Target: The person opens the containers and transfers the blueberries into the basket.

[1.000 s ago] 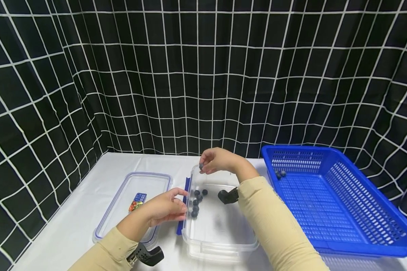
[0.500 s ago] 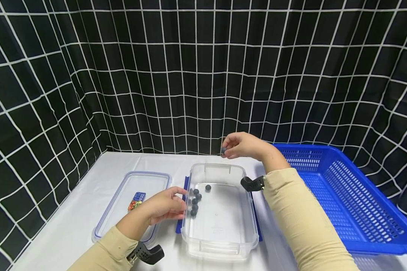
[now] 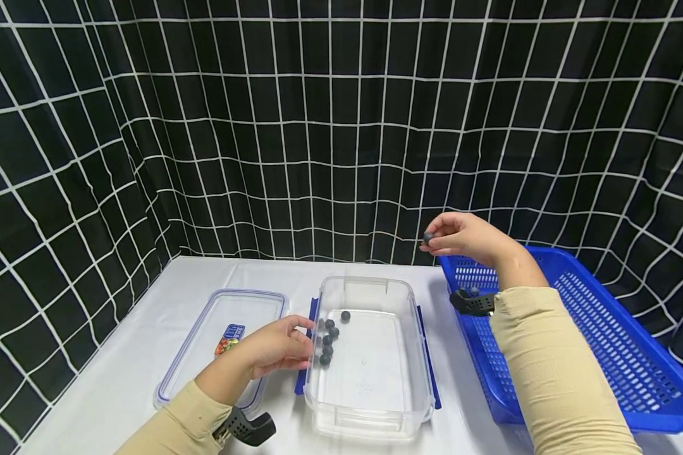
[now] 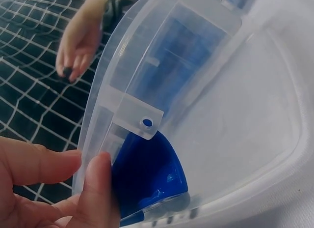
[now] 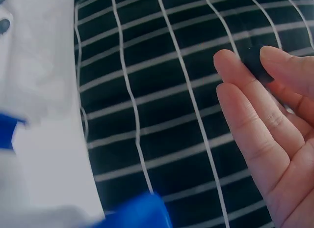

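My right hand (image 3: pixel 469 237) pinches a blueberry (image 3: pixel 429 238) between thumb and fingertips, raised above the far left corner of the blue basket (image 3: pixel 489 373). The right wrist view shows the dark blueberry (image 5: pixel 257 64) at the fingertips. My left hand (image 3: pixel 281 346) holds the left side of a clear plastic container (image 3: pixel 375 414), thumb and fingers at its rim. A blue side latch (image 4: pixel 147 174) hangs folded outward beside those fingers in the left wrist view. Several blueberries (image 3: pixel 334 332) lie inside the container, mostly along its left wall.
A clear lid (image 3: pixel 205 354) with a fruit label (image 3: pixel 227 340) lies left of the container, partly under the left forearm. A dark berry (image 3: pixel 474 291) shows in the basket behind the right wrist strap. A black gridded curtain (image 3: pixel 341 126) hangs behind the white table (image 3: pixel 148 341).
My right hand has moved up and right from the container's far left corner to the basket's edge, carrying the blueberry. My left hand has stayed at the container's side.
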Demonstrator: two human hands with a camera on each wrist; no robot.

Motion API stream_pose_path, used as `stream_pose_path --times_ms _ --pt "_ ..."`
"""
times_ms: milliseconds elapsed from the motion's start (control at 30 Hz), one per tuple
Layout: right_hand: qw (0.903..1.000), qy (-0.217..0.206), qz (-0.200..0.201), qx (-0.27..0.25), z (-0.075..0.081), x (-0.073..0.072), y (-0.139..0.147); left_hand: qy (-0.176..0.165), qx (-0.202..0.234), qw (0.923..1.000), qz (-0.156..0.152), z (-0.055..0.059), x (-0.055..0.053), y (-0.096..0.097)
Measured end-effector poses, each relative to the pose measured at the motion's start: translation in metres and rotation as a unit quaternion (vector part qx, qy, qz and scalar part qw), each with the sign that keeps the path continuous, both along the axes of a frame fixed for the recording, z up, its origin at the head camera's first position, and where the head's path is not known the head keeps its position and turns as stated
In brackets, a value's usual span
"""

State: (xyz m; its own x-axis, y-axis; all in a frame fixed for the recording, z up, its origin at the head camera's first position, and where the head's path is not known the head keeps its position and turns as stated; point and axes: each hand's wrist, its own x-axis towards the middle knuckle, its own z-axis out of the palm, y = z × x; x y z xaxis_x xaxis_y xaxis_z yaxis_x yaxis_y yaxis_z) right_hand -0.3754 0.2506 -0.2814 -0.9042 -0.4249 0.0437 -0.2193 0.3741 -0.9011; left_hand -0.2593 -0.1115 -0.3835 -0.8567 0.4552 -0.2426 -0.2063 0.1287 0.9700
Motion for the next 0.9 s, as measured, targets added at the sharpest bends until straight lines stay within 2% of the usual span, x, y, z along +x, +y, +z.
stream_pose_path --times_ms 300,533,700,900 --pt "0.9981 0.007 -0.059 -0.016 -0.010 0.006 0.066 0.002 -0.015 0.9999 0.008 0.000 0.000 0.002" --pt "0.9933 0.002 -0.110 0.036 -0.029 0.010 0.115 -0.003 -0.023 0.9996 0.013 -0.001 0.001 0.002" --pt "0.9899 -0.007 -0.135 0.043 -0.039 0.014 0.141 -0.001 -0.028 0.9995 0.013 0.002 0.002 0.001" --pt "0.9885 -0.038 -0.146 0.004 -0.053 0.020 0.161 -0.002 -0.024 0.9997 0.007 0.004 0.002 0.002"
